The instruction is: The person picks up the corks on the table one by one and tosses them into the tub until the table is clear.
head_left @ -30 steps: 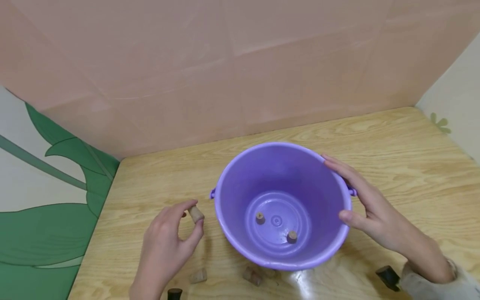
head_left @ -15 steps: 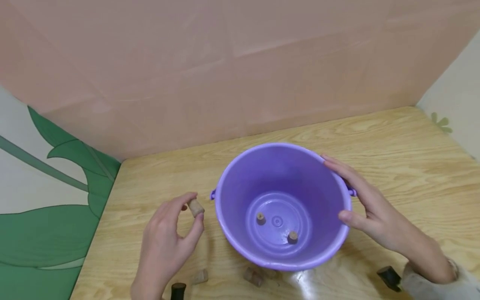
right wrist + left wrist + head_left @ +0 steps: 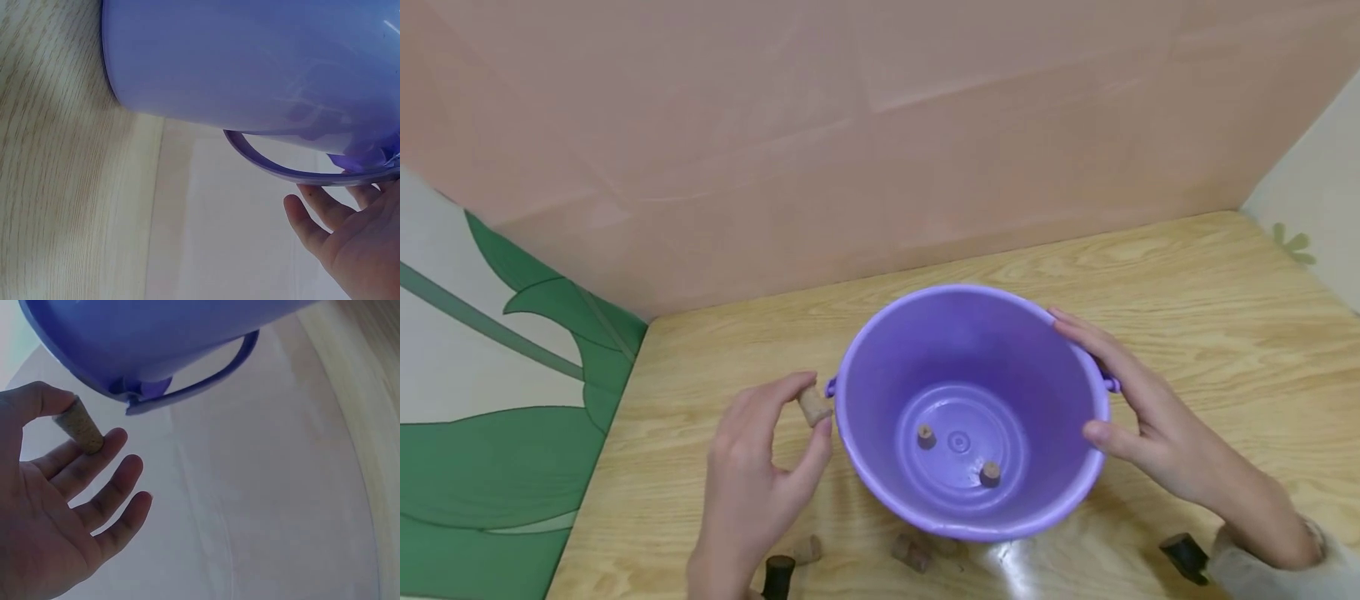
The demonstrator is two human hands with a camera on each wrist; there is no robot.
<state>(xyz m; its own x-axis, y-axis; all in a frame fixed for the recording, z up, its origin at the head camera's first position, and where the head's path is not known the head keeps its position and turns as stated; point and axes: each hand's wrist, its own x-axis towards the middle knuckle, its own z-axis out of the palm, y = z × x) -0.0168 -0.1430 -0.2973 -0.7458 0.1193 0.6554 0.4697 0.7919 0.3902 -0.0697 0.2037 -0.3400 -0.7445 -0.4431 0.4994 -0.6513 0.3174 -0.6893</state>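
Bucket with two corks inside

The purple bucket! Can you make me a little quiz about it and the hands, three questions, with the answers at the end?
1. How many corks can you count inside the purple bucket?

2. True or false: the right hand is touching the purple bucket.

3. In the head view, where is the cork pinched by the left hand?
A) down inside the bucket
B) just outside the bucket
C) under the bucket

Key:
1. Two.
2. True.
3. B.
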